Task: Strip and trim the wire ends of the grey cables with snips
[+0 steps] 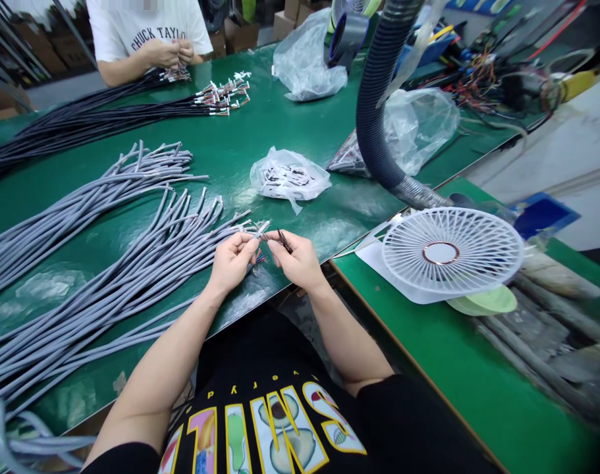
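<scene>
My left hand [232,261] is closed in a pinch on the end of a grey cable [256,230] at the near edge of the green table [240,141]; thin coloured wires stick out below my fingers. My right hand [298,260] is closed round dark tweezers [283,239], whose tips point at the cable's end. The two hands almost touch. Behind my left hand lies a big bundle of grey cables [132,263] fanned across the table.
A person in a white shirt [146,29] handles black cables [107,108] at the far side. Plastic bags [290,176] of small parts, a ribbed black hose [379,112], and a white fan [450,253] on the right-hand table.
</scene>
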Available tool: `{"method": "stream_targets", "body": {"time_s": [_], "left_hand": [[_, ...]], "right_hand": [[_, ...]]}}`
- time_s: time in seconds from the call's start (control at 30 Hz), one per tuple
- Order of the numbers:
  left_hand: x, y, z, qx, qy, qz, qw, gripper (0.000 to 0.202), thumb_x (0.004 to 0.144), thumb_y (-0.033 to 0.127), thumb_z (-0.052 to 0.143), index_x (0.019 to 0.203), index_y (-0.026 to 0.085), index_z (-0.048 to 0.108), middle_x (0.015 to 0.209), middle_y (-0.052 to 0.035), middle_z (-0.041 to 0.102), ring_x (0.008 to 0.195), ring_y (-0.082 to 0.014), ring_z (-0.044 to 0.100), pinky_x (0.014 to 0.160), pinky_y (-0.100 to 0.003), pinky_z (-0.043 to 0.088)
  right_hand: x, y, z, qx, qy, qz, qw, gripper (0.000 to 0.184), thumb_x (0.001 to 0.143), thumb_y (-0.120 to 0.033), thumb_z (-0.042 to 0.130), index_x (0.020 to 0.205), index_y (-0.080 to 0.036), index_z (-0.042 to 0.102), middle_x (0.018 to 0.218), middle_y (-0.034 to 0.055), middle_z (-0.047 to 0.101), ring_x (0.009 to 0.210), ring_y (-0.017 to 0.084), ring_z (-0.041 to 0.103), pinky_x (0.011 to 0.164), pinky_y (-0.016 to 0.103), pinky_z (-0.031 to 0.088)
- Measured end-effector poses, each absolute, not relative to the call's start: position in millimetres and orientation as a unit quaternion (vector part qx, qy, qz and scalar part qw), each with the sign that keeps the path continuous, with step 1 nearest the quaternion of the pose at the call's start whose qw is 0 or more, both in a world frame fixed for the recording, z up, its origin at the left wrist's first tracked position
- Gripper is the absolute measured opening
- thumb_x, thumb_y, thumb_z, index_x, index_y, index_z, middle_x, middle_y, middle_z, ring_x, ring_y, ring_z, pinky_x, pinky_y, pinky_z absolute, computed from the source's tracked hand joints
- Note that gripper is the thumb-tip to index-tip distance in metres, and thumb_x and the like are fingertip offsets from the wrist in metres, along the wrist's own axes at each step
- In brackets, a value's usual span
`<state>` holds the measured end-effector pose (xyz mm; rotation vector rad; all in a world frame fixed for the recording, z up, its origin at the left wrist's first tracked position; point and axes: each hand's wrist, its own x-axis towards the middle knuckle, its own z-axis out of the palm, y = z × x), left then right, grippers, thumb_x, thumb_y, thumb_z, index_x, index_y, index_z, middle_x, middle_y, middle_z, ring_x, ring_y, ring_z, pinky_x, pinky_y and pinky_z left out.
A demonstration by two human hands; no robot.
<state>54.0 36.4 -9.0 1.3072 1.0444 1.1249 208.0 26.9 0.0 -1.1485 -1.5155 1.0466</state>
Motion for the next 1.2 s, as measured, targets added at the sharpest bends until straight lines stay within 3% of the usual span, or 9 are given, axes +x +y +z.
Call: {"method": "stream_targets", "body": {"time_s": [0.17,0.33,0.43,0.53,0.6,0.7,0.83,1.0,1.2], "left_hand": [[53,34,-4,0.57,0.422,0.465,0.529,0.036,0.083,0.049,0.061,0.076,0.014,0.063,0.05,0.0036,0.051,0.044,-0.0063,0.041,0.047,-0.021,0.034],[52,33,0,0.588,0.437,0.465,0.497,0.03,0.08,0.043,0.065,0.081,0.014,0.07,0.055,0.0007,0.057,0.048,-0.009,0.046,0.049,-0.022,0.038],[51,31,2,0.643,0.434,0.411,0.478,0.025,0.081,0.038,0.063,0.083,0.015,0.073,0.067,-0.0032,0.067,0.058,-0.0124,0.055,0.055,-0.024,0.042],[51,28,6,0.699,0.409,0.347,0.473,0.025,0.083,0.036,0.06,0.083,0.015,0.075,0.072,-0.0045,0.07,0.063,-0.0142,0.058,0.059,-0.024,0.043],[50,26,9,0.722,0.387,0.319,0.478,0.025,0.083,0.035,0.06,0.083,0.015,0.075,0.071,-0.0039,0.07,0.061,-0.0137,0.057,0.059,-0.024,0.043],[49,26,11,0.743,0.354,0.296,0.484,0.025,0.083,0.035,0.059,0.083,0.015,0.075,0.069,-0.0026,0.068,0.059,-0.0125,0.053,0.058,-0.023,0.041],[46,26,13,0.755,0.347,0.279,0.481,0.027,0.083,0.036,0.058,0.075,0.013,0.071,0.059,0.0004,0.059,0.053,-0.009,0.044,0.052,-0.021,0.034],[43,26,16,0.724,0.37,0.325,0.484,0.023,0.077,0.036,0.068,0.074,0.014,0.064,0.056,0.0028,0.052,0.05,-0.0068,0.04,0.049,-0.02,0.032],[42,29,12,0.62,0.364,0.416,0.557,0.03,0.07,0.038,0.077,0.069,0.014,0.059,0.055,0.001,0.058,0.045,-0.0065,0.047,0.044,-0.018,0.036]], "right_hand": [[212,49,-15,-0.488,-0.632,0.409,0.442,0.022,0.087,-0.032,0.053,0.074,-0.017,0.061,0.052,-0.0047,0.047,0.05,0.009,0.042,0.053,0.023,0.035],[241,44,-18,-0.53,-0.595,0.376,0.473,0.024,0.087,-0.035,0.053,0.094,-0.015,0.067,0.052,-0.0061,0.044,0.047,0.009,0.04,0.05,0.024,0.034],[260,30,2,-0.533,-0.605,0.304,0.507,0.028,0.08,-0.039,0.066,0.099,-0.019,0.069,0.054,-0.0063,0.041,0.049,0.009,0.037,0.053,0.025,0.036],[268,22,27,-0.487,-0.694,0.278,0.451,0.035,0.07,-0.042,0.077,0.098,-0.022,0.072,0.063,-0.002,0.053,0.055,0.012,0.044,0.056,0.027,0.04],[266,23,39,-0.439,-0.759,0.287,0.385,0.042,0.063,-0.044,0.082,0.1,-0.024,0.073,0.079,0.0033,0.065,0.065,0.015,0.055,0.059,0.026,0.044],[260,29,47,-0.379,-0.812,0.332,0.293,0.037,0.066,-0.038,0.081,0.099,-0.025,0.074,0.092,0.0045,0.071,0.075,0.016,0.063,0.064,0.024,0.046],[256,35,48,-0.323,-0.8,0.439,0.25,0.015,0.078,-0.029,0.068,0.089,-0.02,0.074,0.072,0.0006,0.07,0.061,0.011,0.062,0.058,0.02,0.044],[249,36,35,-0.323,-0.672,0.588,0.314,0.019,0.075,-0.033,0.069,0.075,-0.014,0.068,0.054,-0.0007,0.063,0.048,0.009,0.056,0.049,0.02,0.042],[212,34,1,-0.277,-0.428,0.746,0.428,0.029,0.067,-0.037,0.074,0.07,-0.016,0.055,0.041,-0.0077,0.052,0.027,0.001,0.026,0.031,0.015,0.018]]}}
